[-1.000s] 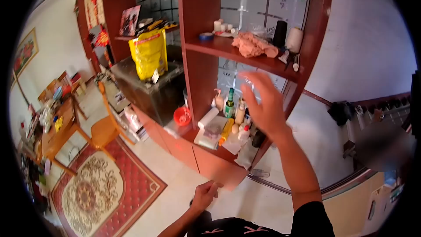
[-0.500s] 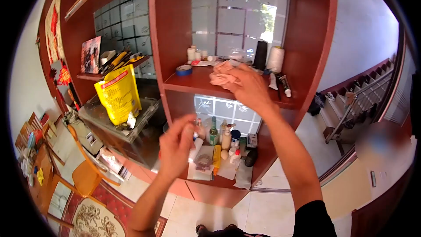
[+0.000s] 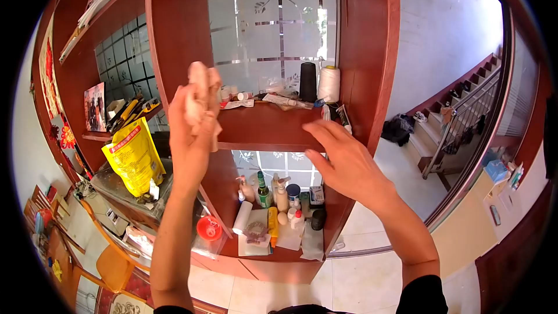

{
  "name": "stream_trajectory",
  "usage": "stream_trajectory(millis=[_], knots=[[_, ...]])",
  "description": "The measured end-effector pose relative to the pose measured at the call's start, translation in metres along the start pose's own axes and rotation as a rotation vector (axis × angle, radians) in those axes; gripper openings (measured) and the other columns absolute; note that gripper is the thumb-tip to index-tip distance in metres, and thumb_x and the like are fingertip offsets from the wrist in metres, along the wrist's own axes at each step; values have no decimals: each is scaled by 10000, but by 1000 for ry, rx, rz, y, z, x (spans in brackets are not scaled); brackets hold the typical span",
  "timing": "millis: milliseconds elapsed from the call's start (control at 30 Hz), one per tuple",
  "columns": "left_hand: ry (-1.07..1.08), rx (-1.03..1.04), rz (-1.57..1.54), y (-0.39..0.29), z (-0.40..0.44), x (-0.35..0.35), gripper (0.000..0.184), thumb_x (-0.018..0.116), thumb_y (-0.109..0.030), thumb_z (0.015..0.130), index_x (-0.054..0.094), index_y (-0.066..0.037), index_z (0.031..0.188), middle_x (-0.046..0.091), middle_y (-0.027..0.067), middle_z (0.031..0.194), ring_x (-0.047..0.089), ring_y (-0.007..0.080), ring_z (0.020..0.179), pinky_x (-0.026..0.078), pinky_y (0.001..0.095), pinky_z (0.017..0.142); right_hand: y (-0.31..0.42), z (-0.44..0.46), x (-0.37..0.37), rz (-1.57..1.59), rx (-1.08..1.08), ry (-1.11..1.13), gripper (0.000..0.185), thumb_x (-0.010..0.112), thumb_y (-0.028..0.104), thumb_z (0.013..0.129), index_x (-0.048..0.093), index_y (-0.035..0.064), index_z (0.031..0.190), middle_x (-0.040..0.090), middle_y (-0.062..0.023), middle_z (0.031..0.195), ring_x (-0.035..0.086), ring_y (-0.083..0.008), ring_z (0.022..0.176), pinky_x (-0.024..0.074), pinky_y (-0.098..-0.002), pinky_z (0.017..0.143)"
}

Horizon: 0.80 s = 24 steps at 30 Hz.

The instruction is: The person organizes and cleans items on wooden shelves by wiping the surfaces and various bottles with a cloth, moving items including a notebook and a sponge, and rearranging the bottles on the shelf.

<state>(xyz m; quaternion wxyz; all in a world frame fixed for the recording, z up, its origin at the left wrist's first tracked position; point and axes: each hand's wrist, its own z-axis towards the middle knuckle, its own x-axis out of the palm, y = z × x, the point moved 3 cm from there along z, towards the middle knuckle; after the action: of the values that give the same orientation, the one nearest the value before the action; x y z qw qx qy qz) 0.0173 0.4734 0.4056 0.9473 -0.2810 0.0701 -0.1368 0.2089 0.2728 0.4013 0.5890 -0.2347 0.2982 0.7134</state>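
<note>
My left hand (image 3: 189, 148) is closed around a crumpled pink cloth (image 3: 202, 93), raised in front of the left part of the middle shelf (image 3: 264, 128). Nothing is in my right hand (image 3: 351, 166); its fingers are apart near the shelf's front edge on the right. Along the back of this shelf stand a black thread cone (image 3: 308, 81) and a white thread cone (image 3: 329, 84), with small white bottles (image 3: 231, 91) further left. A tube (image 3: 344, 117) lies just beyond my right fingers. My left hand and the cloth hide the shelf's left end.
The lower shelf holds a green bottle (image 3: 264, 192), a pump bottle (image 3: 282, 196), a yellow tube (image 3: 272, 224) and other small containers. To the left are a yellow pouch (image 3: 135, 160) and a red round container (image 3: 209, 228). A staircase (image 3: 447, 125) rises on the right.
The pink cloth has passed from my right hand to my left, which has risen to the shelf's left side. My right hand has opened. The view has shifted right.
</note>
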Motion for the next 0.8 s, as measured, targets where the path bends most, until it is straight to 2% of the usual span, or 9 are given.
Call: stream_trajectory(millis=[100, 167, 267, 333, 367, 567, 600, 700, 800], knots=[[473, 278, 532, 3, 6, 22, 507, 685, -253, 821, 556, -83, 1281, 530, 187, 1339, 477, 406, 1260, 404, 458, 1032, -7, -17, 6, -283, 32, 58, 406, 632, 158, 883, 546, -23, 1236, 561, -200, 1249, 551, -377, 1161, 456, -434, 993], [557, 410, 717, 9, -16, 46, 480, 669, -275, 823, 571, -99, 1259, 562, 136, 1319, 494, 366, 1243, 393, 455, 1029, -5, -21, 14, -407, 36, 84, 388, 633, 147, 876, 561, -24, 1217, 592, -190, 1197, 565, -370, 1140, 463, -431, 981], [649, 235, 413, -1, 1, 67, 427, 657, -292, 836, 597, -113, 1220, 550, 100, 1345, 503, 348, 1232, 402, 455, 1007, -10, -18, 19, -509, 15, 60, 360, 628, 132, 867, 574, -39, 1179, 624, -176, 1130, 588, -358, 1082, 474, -443, 941], [695, 417, 360, -3, -1, 96, 414, 629, -316, 855, 602, -116, 1216, 549, 94, 1343, 498, 324, 1241, 401, 462, 1012, -10, -13, 21, -477, 31, 71, 336, 616, 116, 864, 576, -47, 1155, 629, -182, 1103, 596, -356, 1037, 478, -450, 916], [712, 505, 332, -3, -3, 109, 409, 615, -329, 865, 605, -117, 1215, 548, 91, 1342, 496, 313, 1245, 401, 465, 1015, -11, -10, 22, -461, 36, 80, 324, 610, 108, 863, 577, -50, 1144, 631, -186, 1089, 600, -355, 1014, 481, -454, 904], [811, 186, 599, -13, 12, 102, 360, 536, -361, 894, 621, -128, 1155, 558, 98, 1303, 509, 271, 1216, 433, 486, 987, -18, -3, 22, -416, 57, 74, 303, 560, 59, 870, 561, -61, 1148, 633, -212, 1028, 597, -363, 977, 484, -460, 876], [690, 337, 585, -6, 13, 92, 289, 603, -308, 880, 650, -130, 1104, 639, 109, 1197, 575, 326, 1151, 468, 449, 962, -18, -3, 21, -401, 56, 77, 307, 559, 53, 869, 558, -61, 1154, 634, -211, 1028, 597, -366, 977, 485, -462, 877], [562, 303, 656, 25, 23, 59, 236, 576, -254, 872, 656, -120, 1049, 680, 124, 996, 633, 354, 930, 492, 474, 846, -17, 0, 18, -367, 70, 96, 324, 556, 41, 870, 549, -62, 1177, 631, -213, 1042, 600, -374, 979, 489, -462, 879], [457, 311, 670, 44, 30, 44, 135, 584, -140, 870, 647, -75, 970, 666, 94, 819, 658, 288, 778, 514, 402, 706, -15, 3, 16, -378, 51, 90, 337, 557, 44, 882, 537, -61, 1202, 618, -225, 1086, 603, -385, 985, 499, -452, 879]])
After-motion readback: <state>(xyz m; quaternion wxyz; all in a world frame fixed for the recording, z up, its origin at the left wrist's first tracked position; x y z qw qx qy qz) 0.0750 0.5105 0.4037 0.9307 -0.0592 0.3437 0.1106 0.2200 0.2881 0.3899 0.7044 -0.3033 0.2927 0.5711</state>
